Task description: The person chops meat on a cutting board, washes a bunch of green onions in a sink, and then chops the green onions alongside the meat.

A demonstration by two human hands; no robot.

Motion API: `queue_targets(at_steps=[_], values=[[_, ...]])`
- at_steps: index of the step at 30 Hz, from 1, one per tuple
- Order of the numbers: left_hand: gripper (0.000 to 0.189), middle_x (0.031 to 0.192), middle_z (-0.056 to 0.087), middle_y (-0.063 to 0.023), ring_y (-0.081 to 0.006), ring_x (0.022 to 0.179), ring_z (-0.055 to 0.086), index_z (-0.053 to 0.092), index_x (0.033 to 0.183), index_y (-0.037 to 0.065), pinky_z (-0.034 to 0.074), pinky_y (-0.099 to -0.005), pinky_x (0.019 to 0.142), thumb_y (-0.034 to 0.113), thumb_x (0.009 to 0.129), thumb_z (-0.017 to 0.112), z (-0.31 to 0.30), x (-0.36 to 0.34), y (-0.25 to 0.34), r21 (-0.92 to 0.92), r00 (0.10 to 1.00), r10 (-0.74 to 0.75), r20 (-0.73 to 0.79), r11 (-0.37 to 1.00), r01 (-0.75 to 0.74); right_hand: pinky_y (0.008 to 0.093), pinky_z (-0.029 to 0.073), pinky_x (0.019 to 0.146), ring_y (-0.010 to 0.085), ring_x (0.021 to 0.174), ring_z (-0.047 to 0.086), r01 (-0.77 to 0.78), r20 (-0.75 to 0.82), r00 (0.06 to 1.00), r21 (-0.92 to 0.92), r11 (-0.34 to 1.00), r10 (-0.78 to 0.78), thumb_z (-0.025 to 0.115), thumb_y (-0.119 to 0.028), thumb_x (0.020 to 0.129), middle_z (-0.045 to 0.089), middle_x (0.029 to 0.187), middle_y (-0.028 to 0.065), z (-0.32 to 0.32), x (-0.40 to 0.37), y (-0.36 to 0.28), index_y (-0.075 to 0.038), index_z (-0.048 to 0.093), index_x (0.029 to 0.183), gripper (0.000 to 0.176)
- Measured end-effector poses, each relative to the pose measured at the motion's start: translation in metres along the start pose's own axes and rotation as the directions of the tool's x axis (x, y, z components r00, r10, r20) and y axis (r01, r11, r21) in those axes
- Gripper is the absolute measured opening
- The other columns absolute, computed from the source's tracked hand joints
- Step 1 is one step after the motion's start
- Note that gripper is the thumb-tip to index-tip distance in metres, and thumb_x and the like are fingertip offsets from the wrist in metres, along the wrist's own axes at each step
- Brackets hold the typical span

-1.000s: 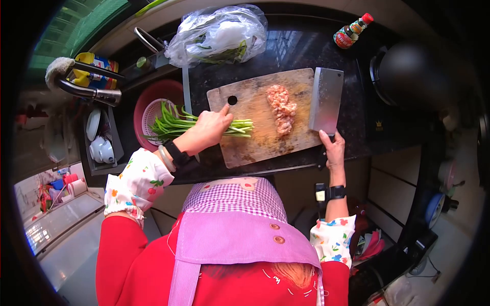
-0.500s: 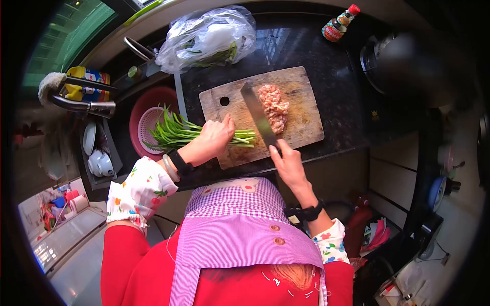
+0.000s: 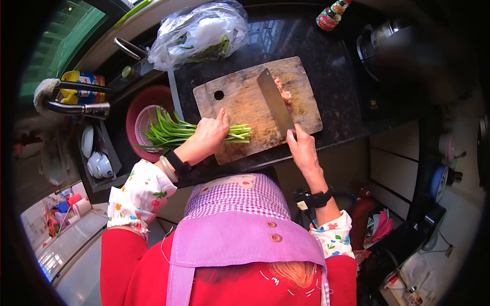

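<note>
My left hand (image 3: 208, 134) is closed over a bunch of green chives (image 3: 171, 130), holding it against the left part of the wooden cutting board (image 3: 240, 104). The cut white-green ends stick out to the right of my fingers, and the leafy ends hang over the board's left side. In my right hand (image 3: 305, 149) is the handle of a cleaver (image 3: 276, 103), its broad blade angled up and left across the board. Minced meat (image 3: 285, 91) shows along the blade's right side; the blade hides part of it.
Beyond the board lies a clear plastic bag (image 3: 201, 33) with greens inside. A red basin (image 3: 133, 120) with a pink strainer (image 3: 145, 120) stands in the sink, under a faucet (image 3: 92, 109). A red-labelled bottle (image 3: 329, 19) stands at the back right, near the stove (image 3: 365, 53).
The cleaver has moved right, against the minced meat, which is now pushed rightward and mostly hidden behind the blade. My left hand stays on the chives.
</note>
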State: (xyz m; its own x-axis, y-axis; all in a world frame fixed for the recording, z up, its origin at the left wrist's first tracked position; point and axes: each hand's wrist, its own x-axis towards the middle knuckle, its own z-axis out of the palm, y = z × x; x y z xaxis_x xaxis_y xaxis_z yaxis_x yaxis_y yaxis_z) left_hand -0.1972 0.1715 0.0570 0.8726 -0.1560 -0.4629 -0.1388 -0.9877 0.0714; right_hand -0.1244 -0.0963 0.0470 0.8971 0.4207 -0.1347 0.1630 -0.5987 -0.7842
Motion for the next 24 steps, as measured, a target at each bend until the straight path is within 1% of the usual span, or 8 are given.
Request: queue_targets(at_steps=[3, 6, 8, 11, 14, 16, 19, 24], values=[[0.074, 0.136, 0.044, -0.0327, -0.0345, 0.074, 0.068, 0.039, 0.134, -0.012, 0.054, -0.0430, 0.062, -0.001, 0.064, 0.062, 0.003, 0.000, -0.001, -0.001, 1.000, 0.001, -0.005, 1.000, -0.001, 0.0472, 0.046, 0.060, 0.0469, 0.079, 0.059, 0.003, -0.011, 1.000, -0.003, 1.000, -0.003, 0.056, -0.011, 0.093, 0.060, 0.077, 0.0281, -0.004, -0.001, -0.002, 0.003, 0.054, 0.098, 0.015], [0.059, 0.124, 0.055, -0.0310, -0.0359, 0.073, 0.067, 0.050, 0.121, -0.011, 0.053, -0.0439, 0.061, -0.001, 0.065, 0.062, -0.008, 0.001, -0.003, -0.014, 0.991, 0.044, -0.127, 0.999, -0.046, 0.0468, 0.046, 0.060, 0.0461, 0.080, 0.060, 0.032, -0.006, 0.999, 0.012, 0.999, -0.031, 0.057, -0.010, 0.092, 0.060, 0.079, 0.0282, -0.007, -0.002, -0.004, 0.003, 0.055, 0.098, 0.015], [0.033, 0.099, 0.065, -0.0262, -0.0371, 0.075, 0.067, 0.059, 0.097, -0.006, 0.053, -0.0450, 0.061, 0.000, 0.064, 0.062, -0.030, 0.005, 0.000, -0.135, 0.998, 0.040, 0.057, 0.990, -0.032, 0.0454, 0.048, 0.060, 0.0452, 0.082, 0.061, -0.127, 0.116, 0.986, 0.047, 0.991, 0.121, 0.057, -0.009, 0.092, 0.061, 0.080, 0.0281, -0.011, -0.005, -0.012, 0.003, 0.055, 0.101, 0.016], [0.015, 0.079, 0.065, -0.0214, -0.0380, 0.077, 0.066, 0.059, 0.077, -0.001, 0.053, -0.0452, 0.062, 0.002, 0.064, 0.063, -0.054, 0.018, 0.010, -0.196, 0.996, -0.026, 0.084, 0.980, 0.042, 0.0445, 0.049, 0.061, 0.0446, 0.083, 0.062, -0.067, 0.083, 0.995, 0.146, 0.987, 0.055, 0.058, -0.010, 0.092, 0.062, 0.081, 0.0276, -0.008, -0.011, -0.013, 0.002, 0.057, 0.104, 0.017], [0.013, 0.078, 0.065, -0.0206, -0.0369, 0.078, 0.066, 0.059, 0.074, 0.001, 0.054, -0.0450, 0.064, 0.006, 0.063, 0.065, -0.038, 0.043, 0.008, -0.206, 0.999, -0.037, 0.012, 0.978, 0.039, 0.0446, 0.050, 0.063, 0.0444, 0.084, 0.063, 0.007, 0.014, 1.000, 0.087, 0.996, -0.008, 0.057, -0.011, 0.092, 0.063, 0.083, 0.0275, -0.006, -0.014, -0.023, 0.001, 0.058, 0.109, 0.020], [0.020, 0.080, 0.066, -0.0192, -0.0374, 0.079, 0.066, 0.058, 0.079, 0.001, 0.053, -0.0454, 0.066, 0.009, 0.063, 0.067, -0.038, 0.057, 0.010, -0.192, 0.996, -0.026, 0.084, 0.980, 0.042, 0.0460, 0.050, 0.067, 0.0444, 0.085, 0.063, -0.028, 0.043, 0.999, 0.087, 0.996, 0.025, 0.057, -0.011, 0.092, 0.063, 0.086, 0.0287, 0.001, -0.016, -0.018, 0.002, 0.057, 0.113, 0.024], [0.046, 0.091, 0.064, -0.0187, -0.0394, 0.089, 0.063, 0.050, 0.098, 0.003, 0.051, -0.0467, 0.071, 0.020, 0.064, 0.076, -0.022, 0.073, 0.002, -0.267, 0.996, -0.076, -0.037, 0.962, 0.063, 0.0463, 0.051, 0.068, 0.0445, 0.085, 0.063, 0.069, -0.003, 0.998, 0.034, 0.997, -0.069, 0.057, -0.011, 0.092, 0.064, 0.089, 0.0292, 0.012, -0.021, -0.014, 0.003, 0.056, 0.114, 0.026], [0.061, 0.098, 0.058, -0.0205, -0.0393, 0.099, 0.057, 0.046, 0.101, 0.002, 0.048, -0.0448, 0.082, 0.024, 0.058, 0.084, -0.003, 0.075, 0.002, -0.406, 0.988, -0.104, -0.117, 0.913, 0.048, 0.0462, 0.052, 0.071, 0.0446, 0.086, 0.063, -0.068, 0.091, 0.994, 0.040, 0.997, 0.064, 0.057, -0.011, 0.092, 0.064, 0.092, 0.0281, 0.007, -0.016, -0.020, 0.004, 0.055, 0.115, 0.027]])
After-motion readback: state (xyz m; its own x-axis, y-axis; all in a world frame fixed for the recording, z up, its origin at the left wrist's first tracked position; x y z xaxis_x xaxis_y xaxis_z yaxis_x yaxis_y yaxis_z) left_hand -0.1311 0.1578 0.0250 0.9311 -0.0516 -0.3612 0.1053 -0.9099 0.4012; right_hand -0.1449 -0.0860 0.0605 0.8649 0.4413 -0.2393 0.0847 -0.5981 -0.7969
